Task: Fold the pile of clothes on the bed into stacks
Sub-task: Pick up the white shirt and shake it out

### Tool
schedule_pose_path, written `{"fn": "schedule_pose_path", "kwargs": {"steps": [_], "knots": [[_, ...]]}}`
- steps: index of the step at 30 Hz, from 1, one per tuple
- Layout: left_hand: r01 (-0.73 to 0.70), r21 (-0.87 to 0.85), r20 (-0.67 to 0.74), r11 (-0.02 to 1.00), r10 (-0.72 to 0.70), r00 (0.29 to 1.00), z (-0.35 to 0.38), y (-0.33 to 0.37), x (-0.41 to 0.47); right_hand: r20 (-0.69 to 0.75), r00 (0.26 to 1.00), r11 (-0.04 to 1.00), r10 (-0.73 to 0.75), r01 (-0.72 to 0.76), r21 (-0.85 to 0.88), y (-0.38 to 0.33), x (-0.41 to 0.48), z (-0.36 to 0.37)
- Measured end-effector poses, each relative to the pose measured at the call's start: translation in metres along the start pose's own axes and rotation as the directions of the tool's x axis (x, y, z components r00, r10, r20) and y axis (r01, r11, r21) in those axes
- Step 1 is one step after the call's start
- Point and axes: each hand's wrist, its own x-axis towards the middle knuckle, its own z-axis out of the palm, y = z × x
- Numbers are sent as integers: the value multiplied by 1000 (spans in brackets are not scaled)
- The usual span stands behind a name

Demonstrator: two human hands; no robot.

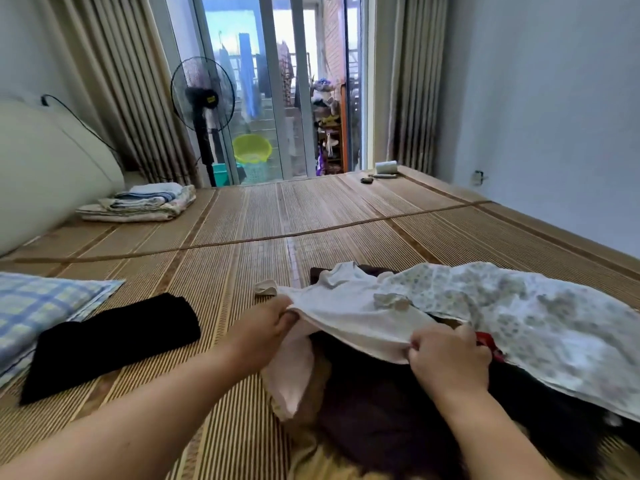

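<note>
bed mat (311, 216), white garment (346, 308) (shirt, perhaps)

1. Mat (311, 216): woven reed or bamboo strips, ribbed, matt.
2. White garment (346, 313): thin soft cloth, matt, creased.
3. Floral cloth (519, 313): thin printed fabric, matt.
4. Black garment (114, 341): dense cloth, matt.
5. Basin (251, 148): plastic, smooth.

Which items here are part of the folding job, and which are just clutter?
Job: white garment, pinched by left hand and right hand; floral garment; dark clothes beneath; folded black garment.
Lying about: standing fan; folded bedding stack; checked pillow; yellow basin.
</note>
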Motion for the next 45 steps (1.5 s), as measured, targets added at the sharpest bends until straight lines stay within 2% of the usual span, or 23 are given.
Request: {"fn": "schedule_pose_path", "kwargs": {"steps": [2, 3, 4, 6, 8, 10, 11, 12, 13, 14, 15, 16, 17, 20, 22, 24, 28, 32, 35, 37, 40, 43, 45], "knots": [[5, 47, -1, 999, -5, 1000, -31, -2, -3, -48, 998, 993, -35, 41, 110, -2, -4, -6], [17, 81, 3, 997, -17, 1000, -45, -1, -5, -119, 992, 964, -47, 76, 257, -4, -8, -11], [7, 107, 0, 994, -7, 1000, -60, 1, -7, -190, 981, 895, -44, 123, 428, -7, -13, -17], [-35, 167, -14, 985, 38, 999, -88, 10, -10, -301, 953, 676, 18, 211, 707, -16, -20, -36], [-66, 226, -25, 972, 74, 997, -118, 21, -12, -365, 931, 551, 25, 292, 782, -30, -26, -61], [-62, 291, -31, 955, 74, 997, -148, 30, -12, -396, 899, 605, -190, 424, 673, -42, -29, -96], [-56, 328, -45, 943, 75, 996, -166, 33, -13, -346, 876, 686, -337, 480, 547, -47, -29, -117], [-49, 368, -67, 929, 79, 995, -185, 35, -16, -249, 850, 777, -465, 526, 345, -53, -29, -139], [-46, 415, -89, 909, 91, 992, -204, 34, -19, -163, 824, 828, -542, 557, 66, -59, -29, -161], [-50, 479, -104, 876, 114, 988, -223, 34, -24, -137, 804, 810, -578, 546, -215, -65, -29, -182], [-51, 552, -119, 832, 139, 983, -240, 34, -28, -150, 781, 760, -606, 512, -399, -72, -30, -202], [-45, 617, -138, 786, 164, 977, -257, 34, -34, -194, 750, 735, -632, 500, -458, -79, -33, -222], [-30, 659, -169, 752, 187, 968, -275, 34, -39, -240, 720, 736, -651, 522, -431, -85, -36, -239], [52, 699, -295, 713, 222, 930, -316, 32, -59, -347, 678, 751, -648, 646, -140, -103, -42, -280], [97, 686, -351, 721, 211, 912, -340, 21, -75, -445, 649, 731, -618, 682, -22, -117, -42, -297], [137, 638, -395, 758, 169, 903, -360, 7, -96, -510, 626, 709, -590, 704, 43, -130, -43, -304], [245, 532, -444, 810, 21, 896, -386, -22, -136, -521, 696, 643, -494, 696, 320, -148, -45, -303], [296, 180, -485, 938, -177, 857, -387, -52, -167, -403, 814, 505, -419, 578, 642, -166, -51, -290], [321, -137, -503, 937, -345, 793, -383, -81, -179, -279, 867, 406, -412, 449, 796, -177, -54, -272], [288, -388, -479, 875, -459, 748, -379, -100, -183, -226, 877, 329, -425, 382, 864, -184, -52, -260], [134, -715, -413, 686, -569, 711, -372, -111, -184, -195, 876, 209, -441, 312, 927, -196, -51, -247], [27, -862, -350, 506, -633, 691, -367, -113, -185, -164, 877, 43, -451, 205, 978, -204, -52, -242], [-11, -899, -327, 439, -653, 683, -368, -115, -185, -144, 869, -20, -474, 152, 988, -206, -51, -241]]}}
